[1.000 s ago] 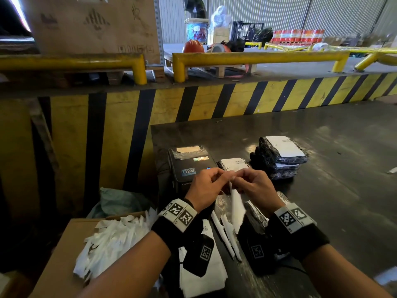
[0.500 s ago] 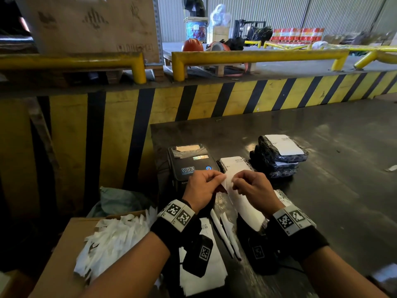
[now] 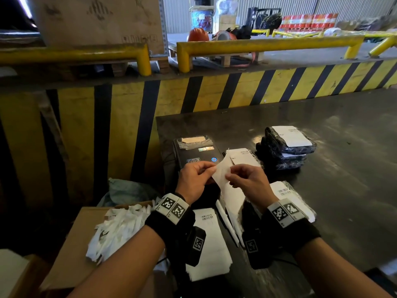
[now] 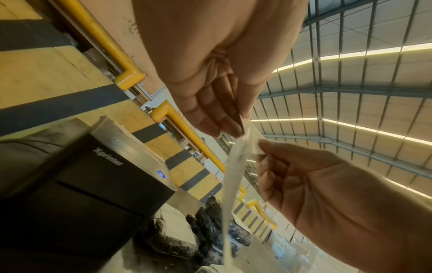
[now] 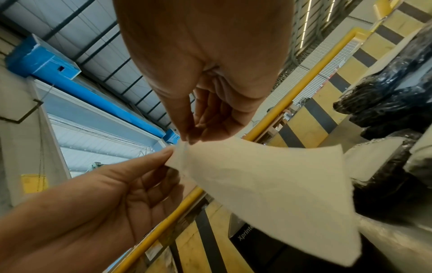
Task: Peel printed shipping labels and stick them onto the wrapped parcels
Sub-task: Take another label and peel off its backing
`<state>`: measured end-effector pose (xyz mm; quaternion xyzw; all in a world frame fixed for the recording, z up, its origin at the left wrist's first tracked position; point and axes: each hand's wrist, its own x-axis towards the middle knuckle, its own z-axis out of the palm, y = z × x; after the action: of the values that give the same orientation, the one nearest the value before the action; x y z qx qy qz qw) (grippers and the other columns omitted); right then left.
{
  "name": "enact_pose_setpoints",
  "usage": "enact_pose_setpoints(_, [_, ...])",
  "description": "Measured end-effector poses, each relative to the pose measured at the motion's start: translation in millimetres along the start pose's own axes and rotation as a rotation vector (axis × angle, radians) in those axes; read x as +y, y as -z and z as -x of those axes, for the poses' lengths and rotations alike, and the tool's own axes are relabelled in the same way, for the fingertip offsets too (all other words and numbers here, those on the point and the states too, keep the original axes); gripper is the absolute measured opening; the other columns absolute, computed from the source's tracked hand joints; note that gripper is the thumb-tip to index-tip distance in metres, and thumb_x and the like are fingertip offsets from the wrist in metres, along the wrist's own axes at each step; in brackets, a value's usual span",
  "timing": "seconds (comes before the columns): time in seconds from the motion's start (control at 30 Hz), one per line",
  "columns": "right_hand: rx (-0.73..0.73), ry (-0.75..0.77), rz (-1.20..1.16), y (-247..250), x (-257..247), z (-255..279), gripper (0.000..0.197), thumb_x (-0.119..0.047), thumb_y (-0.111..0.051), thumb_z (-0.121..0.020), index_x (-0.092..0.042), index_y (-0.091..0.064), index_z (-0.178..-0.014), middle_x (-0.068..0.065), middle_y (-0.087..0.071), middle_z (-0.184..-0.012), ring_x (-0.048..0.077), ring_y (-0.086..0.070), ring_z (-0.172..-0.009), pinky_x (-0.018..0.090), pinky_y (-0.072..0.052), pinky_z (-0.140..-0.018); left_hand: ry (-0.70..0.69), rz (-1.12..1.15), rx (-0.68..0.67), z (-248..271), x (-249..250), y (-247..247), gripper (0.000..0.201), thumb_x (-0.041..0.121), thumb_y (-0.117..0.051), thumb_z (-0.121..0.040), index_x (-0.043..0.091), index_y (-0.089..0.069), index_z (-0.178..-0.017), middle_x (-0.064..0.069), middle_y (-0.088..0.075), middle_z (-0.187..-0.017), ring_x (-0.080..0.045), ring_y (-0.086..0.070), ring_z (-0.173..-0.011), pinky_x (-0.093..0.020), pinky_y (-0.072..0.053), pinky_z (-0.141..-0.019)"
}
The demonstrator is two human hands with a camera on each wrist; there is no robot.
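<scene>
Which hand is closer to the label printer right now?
Left. The left hand hovers just in front of the printer, overlapping its near edge in the head view. The right hand is further to the printer's right; both pinch the label.

A warehouse loading dock — beyond the fingers (image 3: pixel 206 168) runs a raised edge painted in yellow and black hazard stripes (image 3: pixel 214 93), topped by yellow guard rails (image 3: pixel 268 43). Farther past them stand a forklift (image 3: pixel 261 17), an orange hard hat (image 3: pixel 197 34) and corrugated metal walls (image 3: pixel 343 5). Above the fingers in the wrist views, a steel-trussed roof (image 4: pixel 350 83) — and a label printer (image 3: pixel 194 152) just ahead on the table (image 3: pixel 343 190).
</scene>
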<state>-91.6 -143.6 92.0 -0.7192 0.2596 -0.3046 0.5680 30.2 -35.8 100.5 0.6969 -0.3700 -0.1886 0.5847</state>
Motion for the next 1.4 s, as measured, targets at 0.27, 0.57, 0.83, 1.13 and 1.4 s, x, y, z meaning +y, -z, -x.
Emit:
enact_pose_setpoints(0.27, [0.118,-0.074,0.041,18,42,4,0.013,-0.003,-0.072,-0.078,-0.016,-0.068,-0.079,0.006,-0.066,-0.068,0.012,-0.057,-0.054,0.026,-0.046,-0.058,0.112,-0.039,0.136,14,-41,40,0.020,0.005,-0.060,-0.088,0.000,-0.068,-0.106,-0.012,-0.070,-0.095,-0.013,-0.067,-0.077,-0.032,-0.058,-0.077])
enact_pose_setpoints(0.57, [0.229,-0.058,0.107,39,60,5,0.013,-0.011,-0.073,-0.078,-0.013,-0.070,-0.091,0.005,-0.071,-0.078,0.008,-0.065,-0.065,0.025,-0.055,-0.072,0.201,-0.148,0.301,20,-75,116,0.018,0.006,-0.060,-0.089,0.002,-0.068,-0.105,-0.009,-0.068,-0.087,-0.004,-0.068,-0.064,-0.021,-0.058,-0.066])
enact_pose_setpoints(0.83, [0.299,0.035,-0.002,59,50,0,0.018,-0.006,-0.073,-0.077,-0.011,-0.069,-0.094,-0.011,-0.069,-0.059,-0.002,-0.059,-0.051,0.009,-0.046,-0.050,0.218,-0.244,0.390,24,-79,154,0.021,0.005,-0.058,-0.090,-0.003,-0.067,-0.108,-0.022,-0.069,-0.095,-0.020,-0.061,-0.069,-0.030,-0.052,-0.075])
enact_pose_setpoints(1.13, [0.173,0.033,0.063,27,63,15,0.023,-0.014,-0.073,-0.078,-0.022,-0.069,-0.099,-0.009,-0.071,-0.067,0.001,-0.056,-0.055,0.013,-0.049,-0.050,0.170,-0.199,0.280,25,-68,129,0.014,0.009,-0.061,-0.089,0.006,-0.070,-0.099,-0.005,-0.066,-0.069,-0.002,-0.060,-0.049,-0.013,-0.051,-0.055])
enact_pose_setpoints(1.4, [0.028,-0.171,0.221,3,105,21,0.027,-0.014,-0.071,-0.081,-0.006,-0.069,-0.106,0.001,-0.070,-0.074,0.011,-0.061,-0.059,0.015,-0.049,-0.054,0.198,-0.127,0.201,31,-71,102,0.010,0.011,-0.062,-0.089,0.014,-0.070,-0.093,-0.007,-0.071,-0.079,-0.021,-0.066,-0.068,-0.029,-0.056,-0.069])
